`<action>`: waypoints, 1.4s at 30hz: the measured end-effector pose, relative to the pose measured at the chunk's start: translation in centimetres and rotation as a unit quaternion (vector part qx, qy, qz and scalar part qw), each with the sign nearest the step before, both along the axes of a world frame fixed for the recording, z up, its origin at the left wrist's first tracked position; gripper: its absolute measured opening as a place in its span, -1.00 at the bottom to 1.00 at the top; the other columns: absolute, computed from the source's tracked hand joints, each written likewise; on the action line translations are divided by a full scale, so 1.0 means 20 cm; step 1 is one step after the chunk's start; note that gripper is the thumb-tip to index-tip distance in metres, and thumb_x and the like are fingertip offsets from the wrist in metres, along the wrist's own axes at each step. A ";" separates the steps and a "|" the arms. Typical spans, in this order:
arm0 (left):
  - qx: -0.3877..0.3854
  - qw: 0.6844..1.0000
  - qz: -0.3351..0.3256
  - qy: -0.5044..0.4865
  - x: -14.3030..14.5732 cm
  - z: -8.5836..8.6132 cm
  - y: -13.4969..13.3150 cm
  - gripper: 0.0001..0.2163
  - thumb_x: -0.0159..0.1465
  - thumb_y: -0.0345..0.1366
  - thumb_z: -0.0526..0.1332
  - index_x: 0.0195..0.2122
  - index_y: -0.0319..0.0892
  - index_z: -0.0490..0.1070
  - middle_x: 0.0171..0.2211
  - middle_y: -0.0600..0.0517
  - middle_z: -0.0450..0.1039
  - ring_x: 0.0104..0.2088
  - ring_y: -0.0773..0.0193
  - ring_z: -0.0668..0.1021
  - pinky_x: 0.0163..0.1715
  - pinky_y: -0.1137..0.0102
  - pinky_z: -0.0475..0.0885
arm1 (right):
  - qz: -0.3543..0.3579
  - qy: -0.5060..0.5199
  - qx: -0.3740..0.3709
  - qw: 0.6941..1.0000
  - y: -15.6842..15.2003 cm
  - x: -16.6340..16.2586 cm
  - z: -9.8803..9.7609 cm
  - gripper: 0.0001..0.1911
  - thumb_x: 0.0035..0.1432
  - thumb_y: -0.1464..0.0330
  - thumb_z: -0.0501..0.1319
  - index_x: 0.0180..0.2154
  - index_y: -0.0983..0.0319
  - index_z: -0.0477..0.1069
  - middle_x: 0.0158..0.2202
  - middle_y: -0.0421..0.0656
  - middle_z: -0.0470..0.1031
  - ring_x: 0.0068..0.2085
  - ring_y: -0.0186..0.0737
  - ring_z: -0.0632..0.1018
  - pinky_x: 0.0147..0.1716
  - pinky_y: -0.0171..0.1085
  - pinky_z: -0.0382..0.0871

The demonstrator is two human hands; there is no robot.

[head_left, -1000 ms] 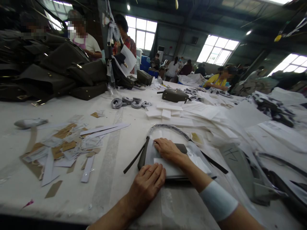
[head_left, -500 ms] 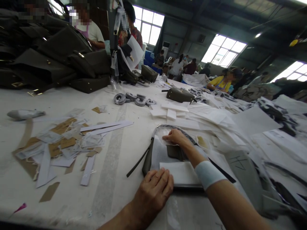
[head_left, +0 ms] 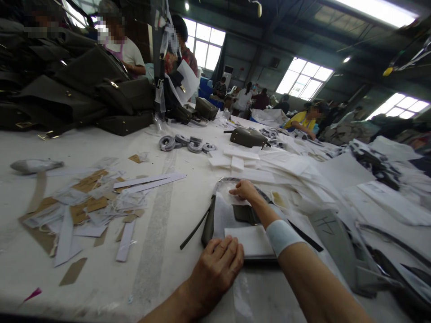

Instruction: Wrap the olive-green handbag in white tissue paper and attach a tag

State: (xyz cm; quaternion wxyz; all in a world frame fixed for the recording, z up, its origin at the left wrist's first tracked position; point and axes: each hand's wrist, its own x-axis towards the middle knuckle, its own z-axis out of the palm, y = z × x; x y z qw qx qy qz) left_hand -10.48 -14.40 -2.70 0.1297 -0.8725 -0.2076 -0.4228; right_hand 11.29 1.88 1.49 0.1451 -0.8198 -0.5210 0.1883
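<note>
While the left hand [head_left: 218, 264] stays flat, fingers together, pinning the near corner of the olive handbag [head_left: 235, 220] lying on the bench [head_left: 158, 233], the right hand [head_left: 245, 190] has slid from the bag's middle up to its far edge; it now rests there by the wrapped handle [head_left: 232, 181], fingers curled loosely on the white wrapping paper [head_left: 224, 213], so the smoothing looks to be moving toward the top

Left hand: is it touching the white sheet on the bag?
Touching. The head view shows the left hand with fingertips pressed on the white sheet's near corner.
</note>
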 end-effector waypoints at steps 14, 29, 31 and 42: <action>0.011 1.000 -0.016 0.001 -0.01 0.00 0.02 -0.75 0.40 -0.43 0.03 0.01 -0.29 0.42 -0.05 -0.12 0.52 0.00 0.18 0.53 -0.10 0.30 0.43 | 0.015 0.170 0.061 0.983 0.00 -0.17 -0.03 -0.80 -0.02 0.40 0.35 -0.53 0.23 0.33 -0.65 -0.35 0.34 -0.60 -0.43 0.39 -0.63 -0.45 0.18; -0.017 1.000 -0.024 -0.004 -0.01 0.01 0.01 -0.74 0.40 -0.45 0.00 0.02 -0.28 0.41 -0.05 -0.12 0.51 -0.03 0.17 0.54 -0.13 0.29 0.44 | 0.064 0.359 0.218 0.905 -0.42 -0.21 0.18 -0.74 -0.03 0.20 0.32 -0.37 0.26 0.45 -0.42 -0.20 0.51 -0.38 -0.31 0.48 -0.31 -0.33 0.38; -0.017 1.000 -0.021 0.000 -0.02 0.02 0.01 -0.74 0.40 -0.46 0.01 0.03 -0.28 0.40 -0.05 -0.14 0.50 -0.04 0.17 0.54 -0.12 0.28 0.46 | 0.110 0.328 0.213 0.914 -0.53 -0.21 0.17 -0.78 0.00 0.21 0.31 -0.41 0.24 0.46 -0.45 -0.21 0.52 -0.39 -0.27 0.49 -0.31 -0.31 0.38; -0.073 0.996 -0.029 -0.045 -0.04 0.02 0.00 -0.75 0.34 -0.53 -0.02 -0.02 -0.32 0.34 -0.12 -0.15 0.49 -0.17 0.22 0.55 -0.15 0.33 0.53 | 0.359 0.079 0.180 0.912 -0.81 -0.24 0.12 -0.81 0.20 0.41 0.18 -0.27 0.13 0.58 -0.19 -0.16 0.64 -0.10 -0.17 0.59 -0.02 -0.24 0.40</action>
